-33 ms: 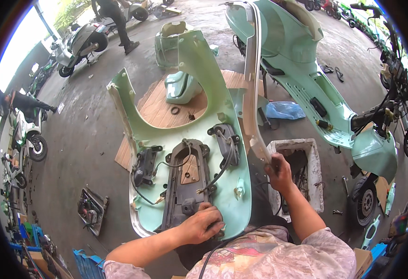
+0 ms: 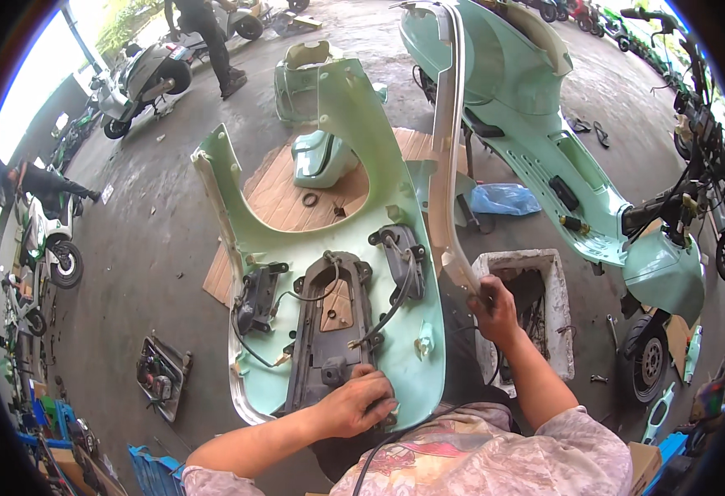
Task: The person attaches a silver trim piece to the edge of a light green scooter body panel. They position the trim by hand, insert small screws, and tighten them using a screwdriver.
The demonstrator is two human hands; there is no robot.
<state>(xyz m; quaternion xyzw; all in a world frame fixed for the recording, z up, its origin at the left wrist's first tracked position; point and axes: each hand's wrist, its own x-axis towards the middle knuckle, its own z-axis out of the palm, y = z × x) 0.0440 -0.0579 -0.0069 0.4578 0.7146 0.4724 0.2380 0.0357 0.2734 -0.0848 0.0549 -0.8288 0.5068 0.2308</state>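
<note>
A mint-green scooter body panel [image 2: 296, 234] leans upright in front of me, its inner side toward me and a wide U-shaped cutout at its top. My left hand [image 2: 357, 403] is closed at its lower edge, fingers curled, beside a dark plastic housing [image 2: 329, 339] fixed in the middle. Dark lamp units with cables, the left one [image 2: 259, 298] and the right one [image 2: 399, 260], flank that housing. My right hand [image 2: 494, 310] is closed around the lower end of a long curved pale trim strip [image 2: 443, 182], which stands upright along the panel's right side.
A partly stripped mint scooter [image 2: 560, 165] stands at the right, above a white foam box [image 2: 562, 322]. Cardboard [image 2: 251, 186] lies under a small mint cover [image 2: 323, 159]. A metal tray of parts [image 2: 162, 376] is at the left. Another person [image 2: 205, 41] stands at the back.
</note>
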